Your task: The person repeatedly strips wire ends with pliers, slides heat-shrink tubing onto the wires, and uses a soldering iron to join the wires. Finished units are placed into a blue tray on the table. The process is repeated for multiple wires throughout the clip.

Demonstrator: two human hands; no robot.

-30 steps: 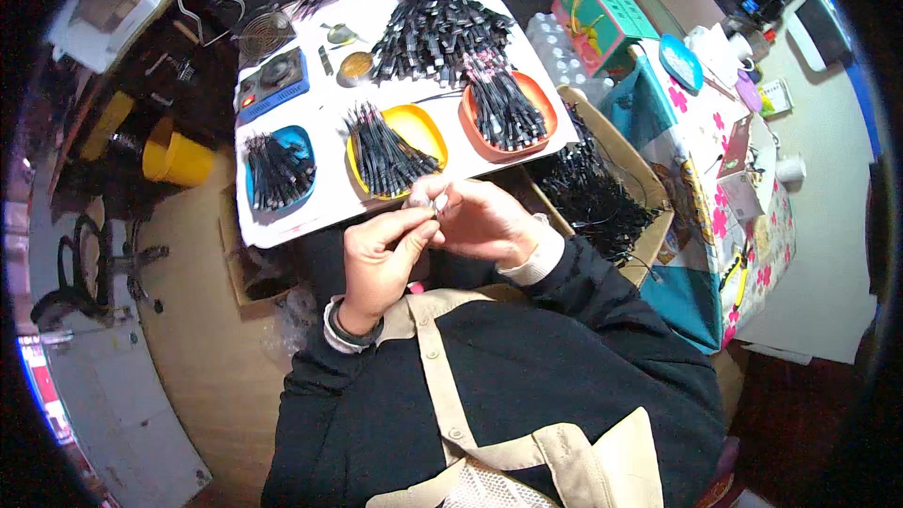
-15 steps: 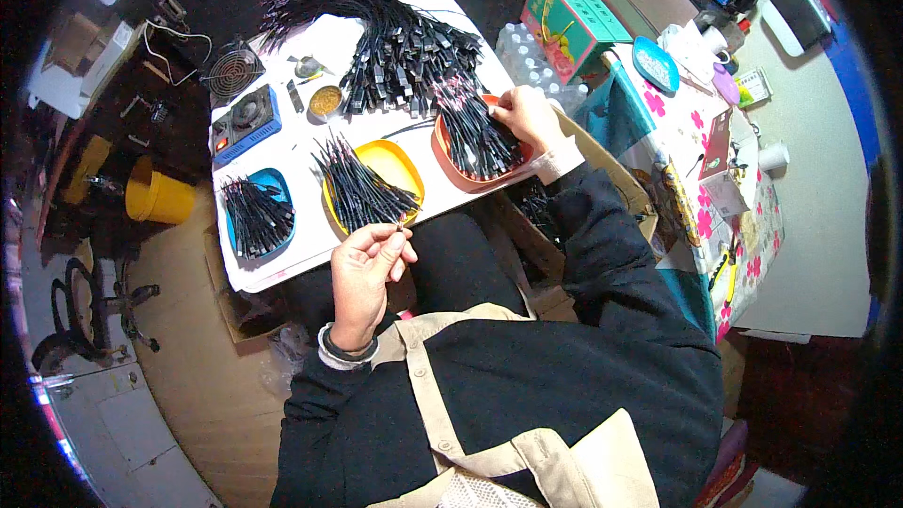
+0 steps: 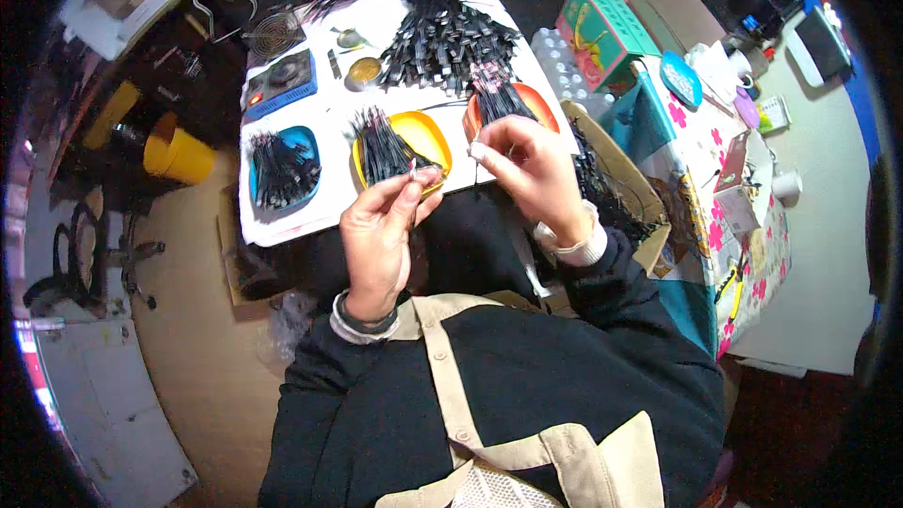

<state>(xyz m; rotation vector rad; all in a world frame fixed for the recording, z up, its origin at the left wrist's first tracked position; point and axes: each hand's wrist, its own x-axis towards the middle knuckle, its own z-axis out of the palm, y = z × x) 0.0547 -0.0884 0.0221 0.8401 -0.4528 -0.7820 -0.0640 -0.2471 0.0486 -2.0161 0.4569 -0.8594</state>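
My left hand is closed in a pinch in front of the yellow tray. A small pale, reddish tip shows at its fingertips; the rest is hidden. My right hand, also pinched, has come in front of the orange tray with a thin black cable between thumb and forefinger. A bundle of short black cables lies in the yellow tray, and another bundle with pinkish ends fills the orange one. At the left, the blue tray holds more short black cables.
A large heap of black cables covers the back of the white table. On its left stand a small blue heating device and a round dish. A cardboard box sits to the right, beside the flower-patterned cloth.
My right hand has left the orange tray, moving toward my left hand with a thin black cable. The left hand keeps its pinch. The whole view has shifted slightly.
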